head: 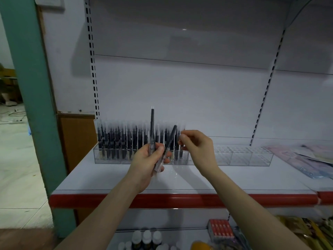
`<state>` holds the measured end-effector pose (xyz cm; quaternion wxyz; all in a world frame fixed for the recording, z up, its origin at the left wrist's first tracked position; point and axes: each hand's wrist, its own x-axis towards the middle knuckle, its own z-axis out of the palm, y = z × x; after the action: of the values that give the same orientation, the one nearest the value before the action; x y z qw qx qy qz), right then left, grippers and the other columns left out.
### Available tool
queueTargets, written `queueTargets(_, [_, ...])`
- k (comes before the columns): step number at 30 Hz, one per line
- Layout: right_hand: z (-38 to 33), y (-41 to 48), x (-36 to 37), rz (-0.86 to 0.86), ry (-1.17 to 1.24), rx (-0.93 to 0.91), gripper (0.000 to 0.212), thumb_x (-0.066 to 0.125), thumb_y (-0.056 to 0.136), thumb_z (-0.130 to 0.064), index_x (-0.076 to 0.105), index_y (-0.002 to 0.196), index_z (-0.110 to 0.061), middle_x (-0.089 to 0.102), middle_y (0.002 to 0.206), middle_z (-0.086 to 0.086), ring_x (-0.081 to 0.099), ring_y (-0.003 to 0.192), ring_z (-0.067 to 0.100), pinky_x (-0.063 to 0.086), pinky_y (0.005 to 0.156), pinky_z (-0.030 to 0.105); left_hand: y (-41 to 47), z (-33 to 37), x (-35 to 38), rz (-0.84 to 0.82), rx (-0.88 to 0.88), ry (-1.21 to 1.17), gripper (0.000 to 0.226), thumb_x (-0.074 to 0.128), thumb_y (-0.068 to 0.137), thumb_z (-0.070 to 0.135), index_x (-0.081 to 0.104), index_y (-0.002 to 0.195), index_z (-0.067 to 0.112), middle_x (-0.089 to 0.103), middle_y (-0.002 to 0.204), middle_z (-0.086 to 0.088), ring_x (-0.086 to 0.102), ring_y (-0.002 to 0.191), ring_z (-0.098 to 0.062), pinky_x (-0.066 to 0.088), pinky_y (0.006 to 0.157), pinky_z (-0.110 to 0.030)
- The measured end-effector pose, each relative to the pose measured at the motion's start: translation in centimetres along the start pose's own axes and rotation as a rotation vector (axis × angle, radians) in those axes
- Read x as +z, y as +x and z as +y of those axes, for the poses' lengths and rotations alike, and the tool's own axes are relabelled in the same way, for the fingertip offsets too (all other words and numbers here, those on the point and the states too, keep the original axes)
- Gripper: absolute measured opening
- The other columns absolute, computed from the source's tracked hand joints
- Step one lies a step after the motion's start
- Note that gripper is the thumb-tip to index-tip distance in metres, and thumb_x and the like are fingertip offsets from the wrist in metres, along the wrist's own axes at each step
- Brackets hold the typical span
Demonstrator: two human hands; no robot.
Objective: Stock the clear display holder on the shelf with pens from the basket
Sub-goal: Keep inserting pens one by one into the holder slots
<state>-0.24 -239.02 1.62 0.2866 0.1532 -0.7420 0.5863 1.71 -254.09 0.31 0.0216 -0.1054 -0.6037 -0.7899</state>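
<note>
A long clear display holder (239, 156) stands on the white shelf (180, 181). Its left half is packed with several upright black pens (122, 139); its right half has bare slots. My left hand (149, 163) is shut on two clear-barrelled black pens (152, 127), one upright and one leaning right, in front of the holder's middle. My right hand (196, 147) pinches the top of a pen standing in the holder at the right end of the filled row. The basket is out of view.
The shelf has a red front edge (180, 200). Flat printed packets (306, 159) lie at the shelf's right. Below are small bottles (146, 239), a red box (220, 230) and more goods. A green post (32, 105) stands at the left.
</note>
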Motion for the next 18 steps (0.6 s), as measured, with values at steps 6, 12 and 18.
queueTargets(6, [1.3,-0.7,-0.5,-0.135,-0.476,-0.498,0.02,0.059,0.082,-0.009,0.072,0.098,-0.007,0.064,0.102,0.004,0.051,0.101,0.01,0.034,0.09,0.002,-0.5,0.5,0.4,-0.04,-0.006,0.025,0.011,0.048,0.096,0.016,0.057,0.098,0.011,0.07,0.073,-0.004,0.06,0.056,-0.008,0.045,0.049,-0.021])
queueTargets(12, [1.6,-0.4,-0.8,-0.115,-0.59,-0.604,0.026,0.053,0.082,-0.023,0.072,0.091,-0.006,0.067,0.095,0.012,0.049,0.095,0.013,0.037,0.086,0.017,-0.9,0.9,0.9,-0.056,-0.02,0.058,0.022,0.047,0.096,0.022,0.056,0.108,0.006,0.068,0.084,-0.012,0.059,0.056,-0.01,0.044,0.048,-0.022])
queueTargets(18, [1.6,0.6,-1.7,-0.013,-0.317,-0.181,0.012,0.06,0.089,-0.01,0.064,0.1,-0.007,0.061,0.086,-0.007,0.056,0.076,0.001,0.044,0.069,0.011,-0.5,0.6,0.1,-0.008,-0.033,0.109,0.018,0.041,0.099,0.022,0.053,0.101,0.007,0.045,0.061,-0.002,0.034,0.041,-0.009,0.028,0.039,-0.021])
